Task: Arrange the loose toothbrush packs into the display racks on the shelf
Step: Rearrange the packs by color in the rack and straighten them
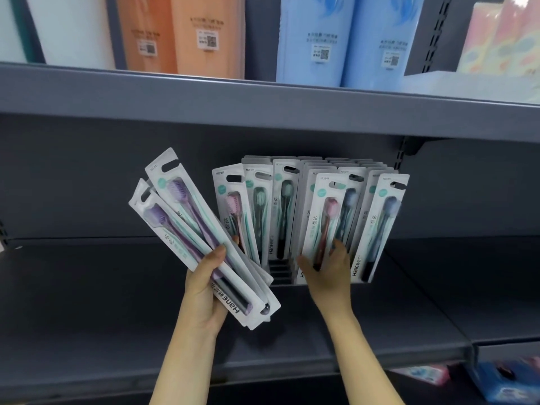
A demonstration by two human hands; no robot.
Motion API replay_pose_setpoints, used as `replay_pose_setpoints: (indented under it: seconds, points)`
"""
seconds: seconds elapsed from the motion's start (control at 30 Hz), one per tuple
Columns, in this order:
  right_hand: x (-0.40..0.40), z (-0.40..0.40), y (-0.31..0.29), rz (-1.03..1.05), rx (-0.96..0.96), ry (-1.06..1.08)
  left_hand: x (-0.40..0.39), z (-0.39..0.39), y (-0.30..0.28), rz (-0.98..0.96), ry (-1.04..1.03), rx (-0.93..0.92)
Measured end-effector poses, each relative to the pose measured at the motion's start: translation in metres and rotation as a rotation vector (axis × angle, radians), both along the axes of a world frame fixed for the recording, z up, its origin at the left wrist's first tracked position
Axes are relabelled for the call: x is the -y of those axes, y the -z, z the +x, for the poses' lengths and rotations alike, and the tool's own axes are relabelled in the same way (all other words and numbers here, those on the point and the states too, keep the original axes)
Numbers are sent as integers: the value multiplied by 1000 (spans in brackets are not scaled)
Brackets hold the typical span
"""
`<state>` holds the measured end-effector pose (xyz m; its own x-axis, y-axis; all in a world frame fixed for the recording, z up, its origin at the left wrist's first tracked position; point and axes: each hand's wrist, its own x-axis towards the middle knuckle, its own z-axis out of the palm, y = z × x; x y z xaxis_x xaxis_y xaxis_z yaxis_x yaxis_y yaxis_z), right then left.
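Your left hand (209, 290) grips a fanned bunch of purple toothbrush packs (198, 235), fingers curled round them. Your right hand (328, 268) pinches a pink pack (323, 222) standing in the display rack (280, 273) on the grey shelf (87, 302).

Loose packs (204, 244) left of rack (280, 273), which sits on shelf (87, 302) w/ packs upright inside.

"hane" and "no.911" on the toothbrush packs (320, 220), "hane" too on the held packs (187, 220)
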<state>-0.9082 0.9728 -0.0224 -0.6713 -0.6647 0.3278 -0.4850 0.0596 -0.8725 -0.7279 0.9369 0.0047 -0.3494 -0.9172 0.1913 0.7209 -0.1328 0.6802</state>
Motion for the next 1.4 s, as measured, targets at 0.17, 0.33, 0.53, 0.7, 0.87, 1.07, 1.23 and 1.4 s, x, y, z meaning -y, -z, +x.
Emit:
replay_pose_setpoints:
  seconds: [0.17, 0.33, 0.53, 0.7, 0.87, 1.07, 1.23, 1.4]
  points:
    - [9, 1, 15, 92, 0, 8, 3, 2, -5, -12, 14, 4]
    - [8, -3, 24, 150, -16, 14, 9, 1, -7, -11, -9, 45]
    - [10, -1, 21, 147, -55, 40, 11, -4, -6, 13, 12, 77]
    - [4, -2, 17, 205, -28, -15, 9, -4, -7, 13, 16, 73]
    - [-15, 3, -25, 55, -53, -37, 10, -1, -7, 23, -2, 51]
    - [-9, 11, -80, -259, -373, 143, 11, 1, -7, 19, -20, 34]
    - [27, 5, -140, -287, -835, 132, 11, 7, -7, 15, -18, 2]
    - [67, -9, -180, 286, -995, -122, 12, 12, -10, 5, -18, -5]
